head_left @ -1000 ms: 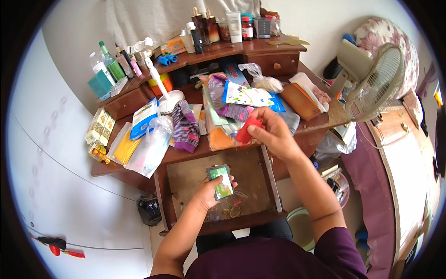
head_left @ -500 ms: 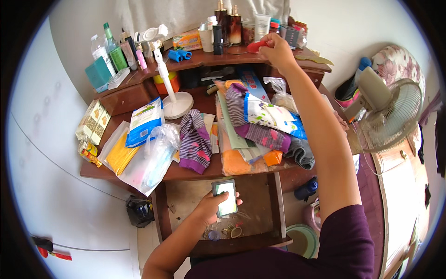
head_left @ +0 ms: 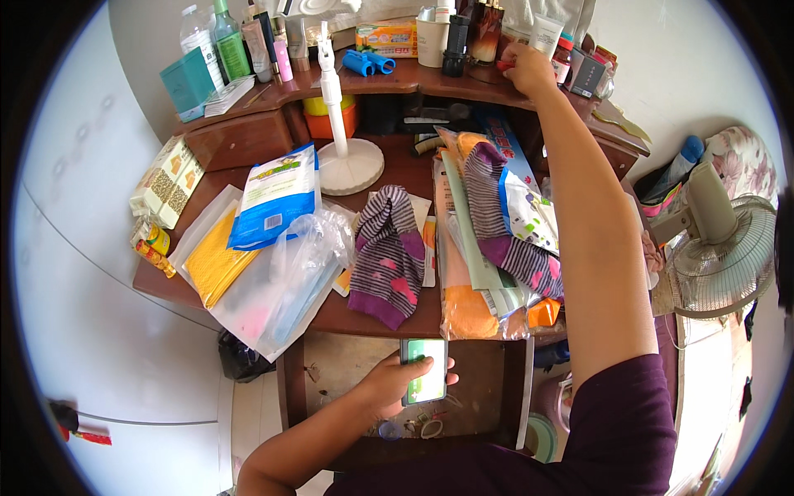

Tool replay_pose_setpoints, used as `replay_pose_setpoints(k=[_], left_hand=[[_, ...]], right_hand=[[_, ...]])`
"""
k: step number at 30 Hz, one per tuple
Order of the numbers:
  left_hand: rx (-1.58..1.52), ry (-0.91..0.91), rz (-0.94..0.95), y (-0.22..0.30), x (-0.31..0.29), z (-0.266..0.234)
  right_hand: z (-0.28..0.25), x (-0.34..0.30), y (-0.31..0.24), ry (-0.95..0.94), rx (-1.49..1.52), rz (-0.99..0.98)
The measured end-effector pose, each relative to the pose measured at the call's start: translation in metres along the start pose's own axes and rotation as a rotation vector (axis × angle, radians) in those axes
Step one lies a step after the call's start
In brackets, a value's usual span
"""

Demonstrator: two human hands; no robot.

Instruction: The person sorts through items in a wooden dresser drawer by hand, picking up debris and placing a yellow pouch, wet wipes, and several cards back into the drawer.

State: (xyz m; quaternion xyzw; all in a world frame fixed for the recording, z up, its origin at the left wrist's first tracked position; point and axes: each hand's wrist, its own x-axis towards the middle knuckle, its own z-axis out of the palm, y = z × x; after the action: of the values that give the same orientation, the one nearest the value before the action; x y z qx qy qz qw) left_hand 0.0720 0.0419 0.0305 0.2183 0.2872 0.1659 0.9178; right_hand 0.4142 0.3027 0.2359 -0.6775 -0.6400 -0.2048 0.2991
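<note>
My left hand (head_left: 395, 383) is closed around a smartphone (head_left: 425, 372) with a lit screen, thumb across it, above the open drawer (head_left: 480, 393). At the back right, my right arm stretches over the desk to the raised shelf (head_left: 397, 83). There my right hand (head_left: 529, 71) is closed on a small red object (head_left: 504, 64), mostly hidden by the fingers. Around that hand stand a white tube (head_left: 546, 35), a dark-capped brown bottle (head_left: 485, 37) and a red jar (head_left: 562, 59). Striped socks (head_left: 387, 269) lie on the desk between the hands.
Plastic packages, including a blue-and-white one (head_left: 277, 198), cover the desk's left part. A white stand (head_left: 351, 169) rises behind the socks. Blue binoculars (head_left: 368, 63) sit on the shelf. To the right is a fan (head_left: 719, 256). Small rings and bits lie in the drawer.
The view has shifted, so the desk appears lower and further right. My right hand has brought the red object down near the shelf top beside the bottles. My left hand still holds the smartphone.
</note>
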Motion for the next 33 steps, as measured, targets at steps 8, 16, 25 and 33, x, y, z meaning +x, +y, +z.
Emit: replay_pose_setpoints(k=[8,16,25,33], left_hand=[[-0.03,-0.012,-0.017,-0.005,0.003,-0.01],[-0.043,-0.008,0.026,-0.016,0.0,-0.011],[0.042,0.222,0.167,-0.015,-0.013,-0.016],[0.129,0.231,0.281,-0.016,-0.026,-0.05]], right_hand=[[0.011,0.01,-0.002,-0.099,-0.1,-0.023],[-0.01,0.009,0.011,-0.085,-0.44,-0.203],[-0.134,-0.171,-0.061,-0.078,0.808,-0.011],[-0.125,-0.365,-0.126,-0.568,0.885,0.045]])
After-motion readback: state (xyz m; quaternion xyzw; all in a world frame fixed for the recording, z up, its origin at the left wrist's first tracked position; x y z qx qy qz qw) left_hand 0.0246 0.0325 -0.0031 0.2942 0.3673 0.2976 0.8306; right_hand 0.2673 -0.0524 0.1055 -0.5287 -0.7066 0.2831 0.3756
